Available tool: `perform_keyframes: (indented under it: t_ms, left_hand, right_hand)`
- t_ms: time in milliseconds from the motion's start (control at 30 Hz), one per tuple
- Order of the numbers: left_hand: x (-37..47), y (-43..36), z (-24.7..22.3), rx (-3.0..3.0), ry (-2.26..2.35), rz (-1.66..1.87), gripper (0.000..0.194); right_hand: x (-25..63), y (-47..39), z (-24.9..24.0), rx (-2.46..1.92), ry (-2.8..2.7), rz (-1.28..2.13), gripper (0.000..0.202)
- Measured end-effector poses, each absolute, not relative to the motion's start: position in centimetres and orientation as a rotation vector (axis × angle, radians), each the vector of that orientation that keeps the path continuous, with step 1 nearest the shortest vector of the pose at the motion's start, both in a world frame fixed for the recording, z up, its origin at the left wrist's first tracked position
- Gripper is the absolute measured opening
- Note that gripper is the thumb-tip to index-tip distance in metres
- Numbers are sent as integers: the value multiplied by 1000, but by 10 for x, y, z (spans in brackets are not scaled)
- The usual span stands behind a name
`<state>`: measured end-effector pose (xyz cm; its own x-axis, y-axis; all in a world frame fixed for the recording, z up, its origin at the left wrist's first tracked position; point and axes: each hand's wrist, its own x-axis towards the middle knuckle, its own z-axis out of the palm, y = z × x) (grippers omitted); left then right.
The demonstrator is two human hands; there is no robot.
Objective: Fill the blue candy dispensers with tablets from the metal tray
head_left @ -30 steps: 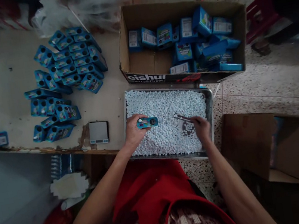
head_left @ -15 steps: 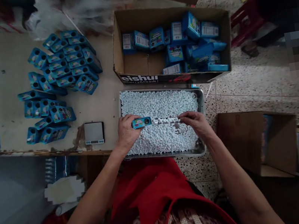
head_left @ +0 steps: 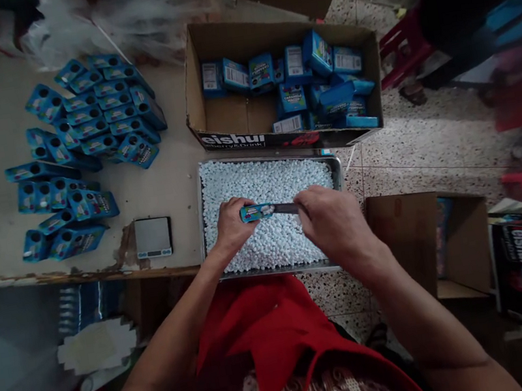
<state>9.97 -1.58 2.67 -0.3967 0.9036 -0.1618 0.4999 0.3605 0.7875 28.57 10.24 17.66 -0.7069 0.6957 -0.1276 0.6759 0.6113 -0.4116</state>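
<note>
My left hand is closed around a small blue box, held over a metal tray filled with small pale pellets. My right hand grips a narrow dark scoop. The scoop's tip, with some white pellets at it, meets the round hole at the box's right end. How far the tip goes into the hole cannot be made out.
Many blue boxes stand on the table at left, near a small scale. Behind the tray, a cardboard box holds more blue boxes. An open carton lies at right; a person is at upper right.
My right hand has raised and tilted the scoop, which was level and full of pellets, and its tip is at the box's hole. The view has shifted slightly to the right.
</note>
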Motion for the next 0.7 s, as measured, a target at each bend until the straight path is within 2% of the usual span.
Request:
perform_keyframes:
  t_ms: [100,233,333,400,500,633,700]
  left_hand:
    - [96,-20,16,1005,1942,1030,37]
    - [94,-25,8,1017,1876,1076,37]
    - [92,-25,7,1005,1832,1140,36]
    - [88,-24,8,937,1782,1153,37]
    - [79,-24,12,804,1754,1136,41]
    - [73,-21,20,980,1866,1035,38]
    - [76,-19,25,1144,1916,940,36]
  right_hand:
    - [339,116,141,-1369,-2562,757,21]
    - [399,121,30,-1701,-2234,993,22]
    - [396,105,-41,-1711,-2092,1238,26]
    - [383,96,-63,-1696,-1978,1385,26]
    - [378,93,-56,-1665,-1783,1591,25]
    - [388,106,-9,-1529,-1562,1861,24]
    - [384,114,19,-1464,-1592,1864,22]
